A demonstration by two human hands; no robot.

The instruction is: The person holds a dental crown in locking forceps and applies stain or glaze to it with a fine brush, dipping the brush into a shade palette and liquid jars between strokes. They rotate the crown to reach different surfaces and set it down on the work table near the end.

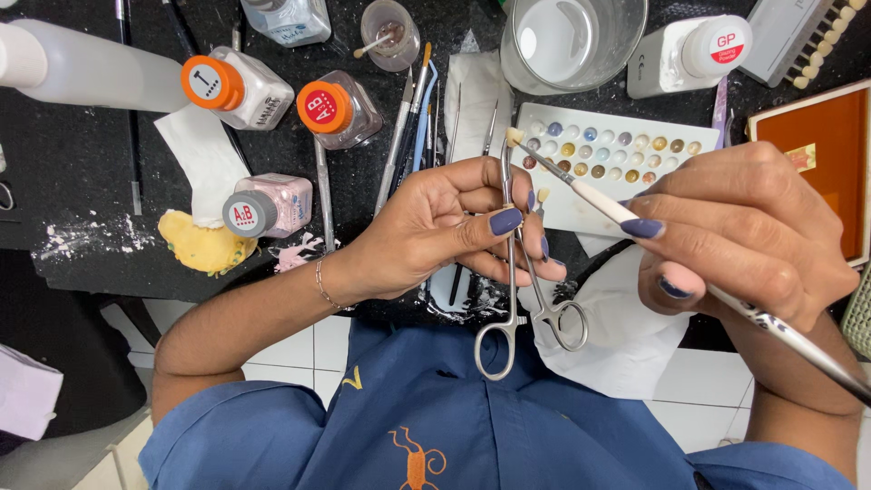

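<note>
Head view: jars (pixel 337 111) beyond forceps (pixel 510 272).

Bench is crowded with little containers: two clear glass jars with orange screw caps (pixel 210 83) (pixel 324 106) sit top left, each cap with a round label. Just below them, a pinkish jar with a grey cap (pixel 250 213). Top right lies a white plastic bottle with a red-and-white round label (pixel 724 44).

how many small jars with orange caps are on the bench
2: one orange-capped jar at upper left, another orange-capped jar just right of it. Both lie tipped. More may sit outside the view.
</note>
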